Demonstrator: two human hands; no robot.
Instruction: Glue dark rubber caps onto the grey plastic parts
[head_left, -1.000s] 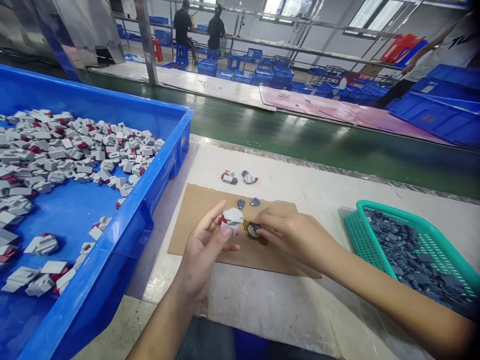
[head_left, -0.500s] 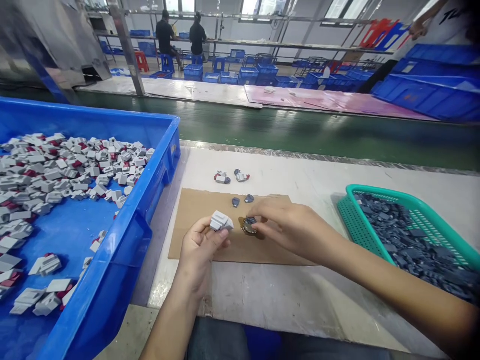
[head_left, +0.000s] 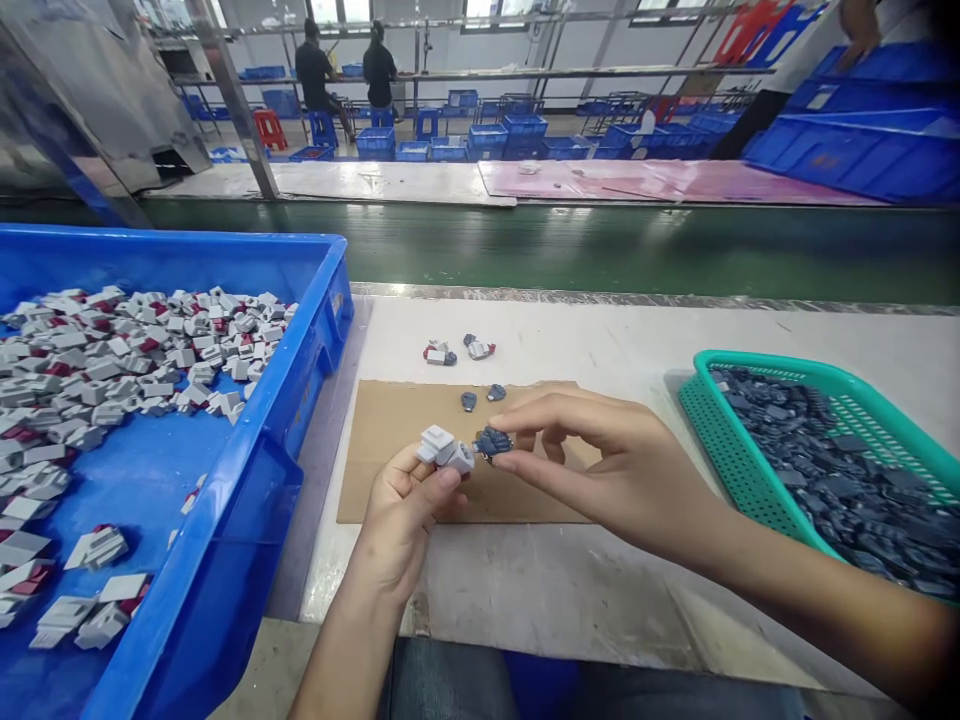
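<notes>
A light grey block-like part [head_left: 444,448] is pinched between the thumb and fingers of my left hand [head_left: 409,500]. My right hand [head_left: 600,450] grips a small dark blue-grey part [head_left: 493,442] by thumb and fingertips, its tip close beside the grey part; whether they touch I cannot tell. Both hands are over a brown cardboard sheet [head_left: 390,410]. Two loose dark parts, one [head_left: 469,401] left of the other [head_left: 496,392], lie on the cardboard. Beyond its edge sit two grey, red and dark pieces [head_left: 439,353], [head_left: 478,347].
A large blue bin [head_left: 247,480] of grey and red parts stands at the left. At the right is a green basket [head_left: 720,440] full of dark parts. A green conveyor belt [head_left: 570,250] crosses behind the white table [head_left: 600,345]. People and blue crates are farther back.
My right hand has lifted the dark part from the small round dish on the cardboard and brought it beside the grey part. The grey part has turned in my left hand.
</notes>
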